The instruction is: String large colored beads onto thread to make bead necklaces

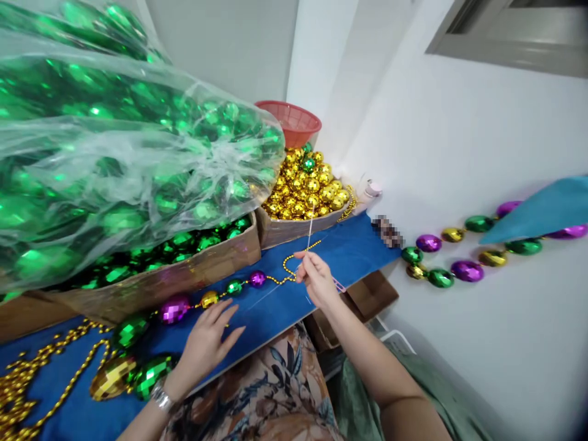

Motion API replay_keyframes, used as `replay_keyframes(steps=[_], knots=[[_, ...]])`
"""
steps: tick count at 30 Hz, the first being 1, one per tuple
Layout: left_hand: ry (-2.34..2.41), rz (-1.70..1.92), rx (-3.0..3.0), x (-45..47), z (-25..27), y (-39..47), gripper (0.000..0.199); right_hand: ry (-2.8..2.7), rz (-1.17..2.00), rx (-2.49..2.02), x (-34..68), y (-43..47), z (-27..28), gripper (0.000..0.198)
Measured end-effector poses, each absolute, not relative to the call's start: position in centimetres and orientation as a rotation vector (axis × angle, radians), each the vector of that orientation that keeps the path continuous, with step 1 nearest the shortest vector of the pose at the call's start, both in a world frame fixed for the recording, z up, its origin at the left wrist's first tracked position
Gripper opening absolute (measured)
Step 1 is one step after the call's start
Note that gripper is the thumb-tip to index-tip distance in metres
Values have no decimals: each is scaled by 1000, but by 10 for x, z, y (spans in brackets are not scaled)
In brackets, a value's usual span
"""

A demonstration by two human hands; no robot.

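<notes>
My left hand (209, 343) is over the blue table with its fingers apart, its fingertips beside a gold faceted bead (210, 299) on a bead garland. Whether they touch it I cannot tell. The garland also carries a green bead (234, 286), a purple bead (258, 278) and larger beads towards the left. My right hand (316, 278) pinches a thin white strand (310, 229) that points upward; its exact kind is unclear. Under that hand, a thin gold bead chain (285, 262) curves on the table, and a pink loop (339, 285) shows beside the wrist.
Behind the blue table surface (257, 309) stand a cardboard box (220, 266) of green beads and a box of gold beads (298, 190). A plastic bag of green beads (138, 165) bulges overhead. A red basket (294, 122) sits behind; gold chains (27, 386) lie left; another garland (466, 269) hangs right.
</notes>
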State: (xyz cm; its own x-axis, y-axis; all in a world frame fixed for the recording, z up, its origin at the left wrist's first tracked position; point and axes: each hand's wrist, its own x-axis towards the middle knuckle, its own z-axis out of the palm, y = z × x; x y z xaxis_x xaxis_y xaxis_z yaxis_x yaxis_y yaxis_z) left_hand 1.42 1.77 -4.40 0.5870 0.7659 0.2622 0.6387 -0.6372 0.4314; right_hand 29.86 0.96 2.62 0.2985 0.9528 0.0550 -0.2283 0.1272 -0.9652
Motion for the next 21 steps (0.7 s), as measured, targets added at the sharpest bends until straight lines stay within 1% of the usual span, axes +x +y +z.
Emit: replay_keyframes(steps=[4,5,8,10,12,15,18,21], knots=[[965,785,2279,66,-10,24,38,-1239,1028,-1179,267,-1,31,34],[916,799,2239,76,-4,26,36,-1326,1008,-1195,260,-3,32,35],[837,833,2176,92,6,30,19,-1512,918,-1239,252,-6,32,33],[809,798,2139,92,11,34,17,-1568,873,-1270,255,-5,29,34],[758,684,2030,87,18,41,17,-1533,875,-1303,263,-4,24,35],[747,590,1744,82,33,59,20,-1293,921,-1330,277,0,12,39],[838,705,1594,94,50,85,23,-1049,962,-1295,285,1,-3,42],[873,868,1684,131,66,120,23,-945,1011,-1280,287,-1,-16,43]])
